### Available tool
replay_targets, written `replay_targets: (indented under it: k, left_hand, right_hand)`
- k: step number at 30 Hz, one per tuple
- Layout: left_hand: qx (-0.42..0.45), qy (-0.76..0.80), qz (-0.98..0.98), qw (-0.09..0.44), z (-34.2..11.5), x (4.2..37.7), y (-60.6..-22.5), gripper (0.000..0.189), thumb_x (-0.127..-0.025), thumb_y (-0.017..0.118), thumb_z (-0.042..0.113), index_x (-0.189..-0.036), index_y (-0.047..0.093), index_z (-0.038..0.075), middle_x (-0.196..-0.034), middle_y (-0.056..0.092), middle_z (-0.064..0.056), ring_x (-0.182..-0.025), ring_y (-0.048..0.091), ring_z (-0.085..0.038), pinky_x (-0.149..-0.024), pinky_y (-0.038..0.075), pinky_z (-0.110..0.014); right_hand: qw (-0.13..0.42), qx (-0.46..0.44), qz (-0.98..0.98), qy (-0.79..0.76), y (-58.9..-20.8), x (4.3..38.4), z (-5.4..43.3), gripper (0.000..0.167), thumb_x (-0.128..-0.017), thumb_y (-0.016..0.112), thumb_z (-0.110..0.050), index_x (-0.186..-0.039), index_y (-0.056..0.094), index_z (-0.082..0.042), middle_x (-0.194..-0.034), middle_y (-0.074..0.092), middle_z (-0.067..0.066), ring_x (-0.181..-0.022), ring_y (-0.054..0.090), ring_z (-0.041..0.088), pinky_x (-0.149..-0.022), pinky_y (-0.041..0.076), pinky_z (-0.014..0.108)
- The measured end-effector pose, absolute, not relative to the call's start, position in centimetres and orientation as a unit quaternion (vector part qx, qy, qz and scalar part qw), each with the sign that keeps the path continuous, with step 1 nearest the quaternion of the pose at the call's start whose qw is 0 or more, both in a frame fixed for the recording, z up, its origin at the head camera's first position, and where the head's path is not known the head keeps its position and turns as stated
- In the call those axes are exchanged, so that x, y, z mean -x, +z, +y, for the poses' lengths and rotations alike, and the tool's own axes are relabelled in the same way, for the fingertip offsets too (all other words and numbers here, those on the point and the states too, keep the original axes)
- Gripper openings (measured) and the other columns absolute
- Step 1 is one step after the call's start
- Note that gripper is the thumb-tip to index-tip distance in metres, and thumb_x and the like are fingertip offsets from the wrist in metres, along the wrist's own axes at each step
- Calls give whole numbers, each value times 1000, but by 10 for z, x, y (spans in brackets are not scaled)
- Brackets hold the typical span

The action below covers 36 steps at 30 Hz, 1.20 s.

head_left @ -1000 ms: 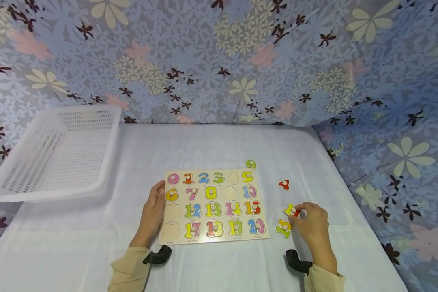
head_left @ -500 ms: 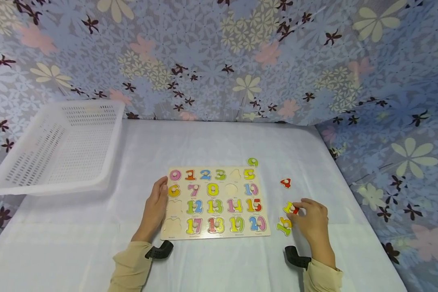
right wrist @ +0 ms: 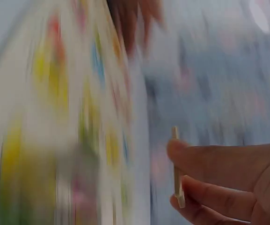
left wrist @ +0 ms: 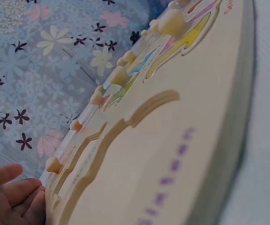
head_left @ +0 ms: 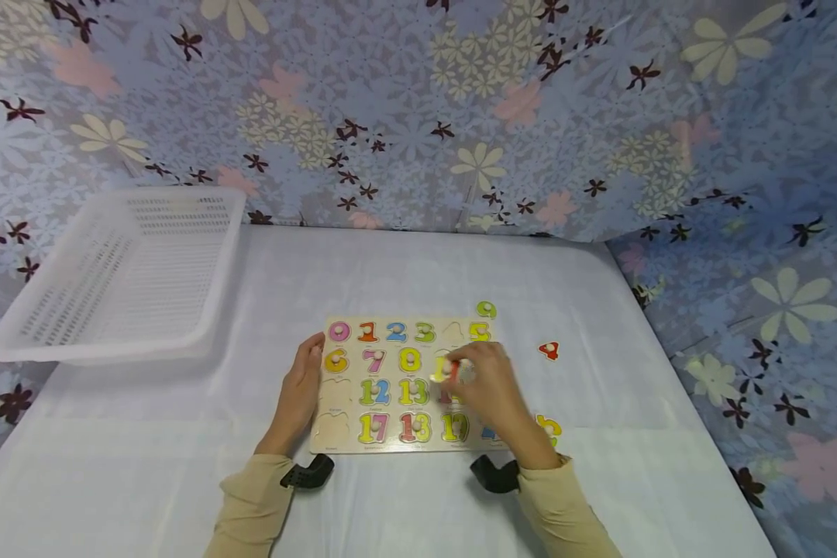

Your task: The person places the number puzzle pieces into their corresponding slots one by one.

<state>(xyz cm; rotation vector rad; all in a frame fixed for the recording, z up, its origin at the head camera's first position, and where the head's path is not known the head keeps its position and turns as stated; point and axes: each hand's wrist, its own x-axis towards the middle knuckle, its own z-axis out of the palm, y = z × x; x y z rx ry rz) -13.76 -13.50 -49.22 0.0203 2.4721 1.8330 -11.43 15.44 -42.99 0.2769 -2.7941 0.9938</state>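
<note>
A wooden number puzzle board (head_left: 326,376) lies on the table, most of its knobbed number pieces in their recesses. Along its left edge rests my left hand (head_left: 297,395), its fingers (left wrist: 20,194) touching the side. Over the board, my right hand (head_left: 490,387) pinches a yellow-and-red number puzzle piece (head_left: 439,369) between thumb and fingers. In the right wrist view, this piece (right wrist: 176,168) shows edge-on. Two recesses at the lower left and the 4 recess (head_left: 452,332) are bare. My right hand covers part of the lower right numbers.
A green 9 piece (head_left: 486,309) lies at the board's top right edge. Farther right is a red 4 piece (head_left: 548,351). Another piece (head_left: 549,426) is partly hidden behind my right wrist. A white plastic basket (head_left: 205,341) stands at the left.
My right hand has lifted the yellow-and-red number piece off the table and carried it left, over the board. My left hand stays at the board's left edge.
</note>
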Motion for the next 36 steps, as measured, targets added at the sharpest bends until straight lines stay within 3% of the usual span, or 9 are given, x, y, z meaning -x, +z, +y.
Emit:
replay_targets:
  k: [6,12,24,31,36]
  left_hand:
    - [-24,627,778,30,-136,137,-494,56,-107,18,43,-152,26,12,-154,31,-14,-140,30,-30,-115,20,-44]
    - [-16,645,764,30,-134,138,-494,59,-106,13,44,-152,28,9,-154,32,-13,-140,31,-27,-114,22,-41]
    - [-22,632,774,22,-137,140,-488,59,-107,13,43,-151,30,9,-153,34,-13,-139,33,-26,-114,24,-40]
    - [-29,629,777,24,-139,146,-486,59,-107,13,42,-151,29,7,-153,32,-16,-140,31,-29,-114,23,-42]
    - [-26,630,775,35,-142,148,-484,60,-106,13,44,-152,27,8,-154,30,-16,-140,29,-32,-114,21,-43]
  right_hand:
    - [-22,-250,-945,212,-433,134,62,33,-74,85,-33,-98,75,-14,-101,66,0,-106,51,25,-94,41,43]
    - [-46,-268,-952,139,-447,146,23,31,-76,83,-38,-98,74,-18,-96,61,-4,-102,49,20,-90,42,40]
    - [-22,-256,-958,129,-450,150,9,34,-73,85,-41,-94,70,-20,-91,57,-6,-95,48,19,-90,41,39]
    - [-33,-247,-957,149,-441,152,11,27,-77,83,-33,-98,73,-20,-94,62,-7,-97,49,18,-91,41,39]
    - [-30,-213,-953,216,-433,160,39,27,-77,81,-20,-103,73,-16,-101,66,-1,-106,52,26,-95,41,46]
